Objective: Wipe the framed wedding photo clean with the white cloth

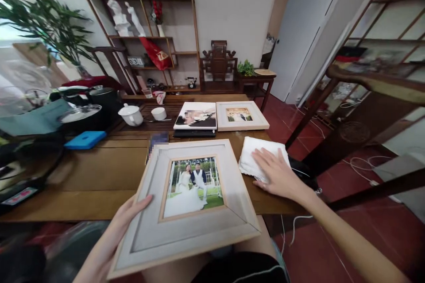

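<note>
My left hand (128,214) grips the left edge of a large pale picture frame (186,230) with a wedding photo in it; the frame leans from my lap onto the front edge of the wooden table (99,172). My right hand (277,172) lies flat, fingers stretched, on a folded white cloth (252,148) at the table's right end, just right of the frame.
Further back on the table lie a smaller framed photo (241,115) and a photo album (195,117). A white teapot (131,115), cup (158,113), black pots (99,97) and a blue box (85,139) sit at left. Shelves stand behind and at right; cables lie on the red floor.
</note>
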Demonstrator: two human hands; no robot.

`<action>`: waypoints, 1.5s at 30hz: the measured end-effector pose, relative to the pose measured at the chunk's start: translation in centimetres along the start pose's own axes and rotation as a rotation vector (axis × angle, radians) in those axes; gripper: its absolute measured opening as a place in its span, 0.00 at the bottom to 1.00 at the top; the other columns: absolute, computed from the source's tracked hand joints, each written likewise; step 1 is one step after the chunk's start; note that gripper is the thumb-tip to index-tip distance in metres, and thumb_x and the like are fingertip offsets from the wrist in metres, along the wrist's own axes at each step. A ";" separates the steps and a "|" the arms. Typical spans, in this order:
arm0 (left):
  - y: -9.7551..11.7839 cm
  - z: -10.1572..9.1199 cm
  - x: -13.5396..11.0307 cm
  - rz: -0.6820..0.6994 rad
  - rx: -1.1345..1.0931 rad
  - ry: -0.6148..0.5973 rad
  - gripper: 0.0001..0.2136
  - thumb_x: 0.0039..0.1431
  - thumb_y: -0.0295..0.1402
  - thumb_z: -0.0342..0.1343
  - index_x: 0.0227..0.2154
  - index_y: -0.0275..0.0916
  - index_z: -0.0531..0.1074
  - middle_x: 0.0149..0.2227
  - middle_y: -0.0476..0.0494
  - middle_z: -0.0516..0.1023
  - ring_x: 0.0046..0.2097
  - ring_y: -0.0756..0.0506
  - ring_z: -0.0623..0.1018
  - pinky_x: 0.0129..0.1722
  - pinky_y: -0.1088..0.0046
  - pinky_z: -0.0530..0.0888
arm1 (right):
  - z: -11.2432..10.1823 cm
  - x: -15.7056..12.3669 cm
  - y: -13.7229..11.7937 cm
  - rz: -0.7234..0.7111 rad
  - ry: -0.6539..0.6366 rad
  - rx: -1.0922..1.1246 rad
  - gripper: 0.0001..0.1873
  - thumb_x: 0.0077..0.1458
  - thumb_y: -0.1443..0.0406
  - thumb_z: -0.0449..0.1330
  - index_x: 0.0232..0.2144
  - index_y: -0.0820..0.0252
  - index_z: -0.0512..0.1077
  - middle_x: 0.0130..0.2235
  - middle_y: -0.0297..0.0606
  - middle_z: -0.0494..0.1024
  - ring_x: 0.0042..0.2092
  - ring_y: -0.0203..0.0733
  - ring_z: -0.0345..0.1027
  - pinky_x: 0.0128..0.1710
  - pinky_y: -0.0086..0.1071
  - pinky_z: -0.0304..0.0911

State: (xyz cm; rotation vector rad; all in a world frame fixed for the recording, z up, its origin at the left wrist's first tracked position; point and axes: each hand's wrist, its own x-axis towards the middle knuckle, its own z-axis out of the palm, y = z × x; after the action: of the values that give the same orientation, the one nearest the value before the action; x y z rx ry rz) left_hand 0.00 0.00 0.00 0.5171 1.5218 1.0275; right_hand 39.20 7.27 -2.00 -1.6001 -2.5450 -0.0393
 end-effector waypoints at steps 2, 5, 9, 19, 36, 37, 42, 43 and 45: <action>0.0 0.3 0.4 0.013 -0.007 -0.024 0.21 0.46 0.30 0.66 0.45 0.35 0.73 0.29 0.43 0.83 0.29 0.40 0.83 0.27 0.72 0.80 | 1.9 1.0 -1.0 0.058 0.028 -0.079 0.37 0.51 0.64 0.54 0.63 0.67 0.55 0.65 0.51 0.56 0.66 0.61 0.46 0.61 0.60 0.44; -0.1 0.3 1.3 0.033 0.016 -0.028 0.19 0.43 0.28 0.68 0.41 0.35 0.73 0.26 0.45 0.82 0.28 0.42 0.82 0.27 0.74 0.79 | 3.7 2.3 -1.0 0.132 0.117 -0.117 0.34 0.50 0.66 0.54 0.60 0.68 0.59 0.62 0.53 0.62 0.63 0.61 0.51 0.59 0.57 0.48; -0.5 0.5 1.8 0.007 0.055 -0.045 0.22 0.44 0.33 0.68 0.43 0.34 0.73 0.29 0.41 0.83 0.30 0.40 0.83 0.27 0.73 0.80 | 4.1 3.3 1.6 0.123 0.179 0.005 0.23 0.53 0.64 0.53 0.51 0.64 0.68 0.52 0.51 0.74 0.53 0.58 0.62 0.51 0.50 0.58; -1.8 2.6 2.2 -0.019 0.031 -0.156 0.26 0.45 0.37 0.67 0.48 0.36 0.71 0.39 0.39 0.83 0.37 0.38 0.83 0.30 0.70 0.80 | 0.0 0.4 3.6 -0.220 0.372 0.699 0.24 0.58 0.65 0.51 0.57 0.53 0.66 0.55 0.39 0.74 0.56 0.49 0.65 0.56 0.46 0.60; -3.1 6.1 4.1 0.198 0.311 -0.307 0.25 0.54 0.47 0.59 0.52 0.40 0.68 0.58 0.41 0.72 0.58 0.38 0.71 0.53 0.67 0.72 | -0.3 -0.2 -7.3 -0.079 -0.004 -0.039 0.35 0.50 0.70 0.54 0.62 0.70 0.58 0.65 0.56 0.56 0.66 0.65 0.43 0.60 0.64 0.45; -3.0 6.2 4.1 0.215 0.319 -0.323 0.25 0.54 0.47 0.59 0.52 0.40 0.68 0.57 0.41 0.72 0.58 0.38 0.71 0.53 0.67 0.72 | 0.6 0.2 -7.3 -0.055 -0.003 -0.057 0.36 0.49 0.71 0.54 0.62 0.71 0.58 0.65 0.58 0.56 0.66 0.67 0.44 0.60 0.65 0.45; -2.4 6.5 4.2 0.258 0.342 -0.340 0.26 0.52 0.47 0.59 0.50 0.37 0.70 0.54 0.39 0.75 0.55 0.37 0.73 0.51 0.66 0.72 | 0.8 0.6 -3.2 -0.128 0.012 0.138 0.32 0.56 0.59 0.56 0.62 0.58 0.59 0.64 0.49 0.61 0.65 0.60 0.48 0.60 0.59 0.49; -2.2 6.4 4.3 0.264 0.345 -0.336 0.26 0.52 0.47 0.60 0.50 0.37 0.70 0.53 0.39 0.75 0.55 0.37 0.74 0.51 0.66 0.72 | 0.0 0.4 -1.7 -0.177 -0.024 0.218 0.32 0.56 0.56 0.57 0.62 0.53 0.59 0.63 0.44 0.62 0.65 0.56 0.50 0.61 0.56 0.50; -1.7 6.4 4.7 0.281 0.356 -0.338 0.26 0.51 0.47 0.60 0.49 0.37 0.71 0.51 0.39 0.77 0.53 0.37 0.75 0.49 0.66 0.73 | -1.7 0.1 1.3 -0.254 -0.118 0.345 0.39 0.53 0.53 0.61 0.64 0.47 0.54 0.65 0.38 0.60 0.65 0.51 0.52 0.62 0.50 0.51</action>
State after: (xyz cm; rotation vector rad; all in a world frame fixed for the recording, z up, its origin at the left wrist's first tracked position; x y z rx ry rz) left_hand 5.37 4.83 -3.69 1.1227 1.3522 0.8258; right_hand 40.55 7.76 -0.35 -1.1805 -2.6427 0.4537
